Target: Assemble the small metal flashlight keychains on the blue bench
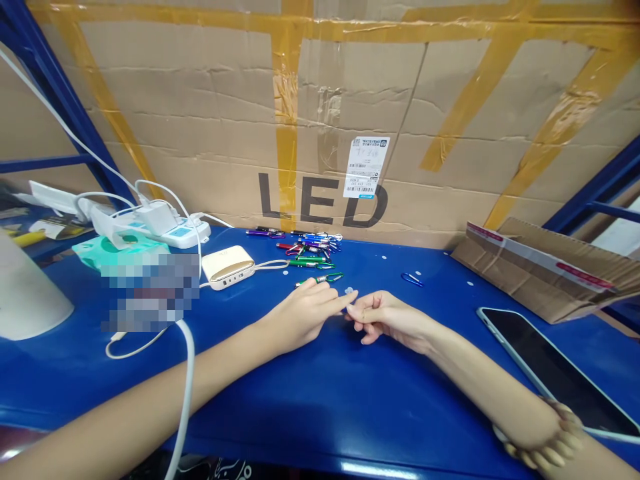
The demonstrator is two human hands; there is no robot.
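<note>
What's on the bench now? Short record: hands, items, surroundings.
left hand: extended, near a small clear disc and a green carabiner penlight
right hand: fingers curled, any held item too small to tell
pile: carabiner penlights
surface: blue bench
nearby: white power bank, power strip, dark-screened tablet
backdrop: cardboard box printed LED

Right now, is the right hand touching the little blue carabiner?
Apart. The head view shows the blue table between the right hand and the blue carabiner, which lies beyond the fingers.
</note>
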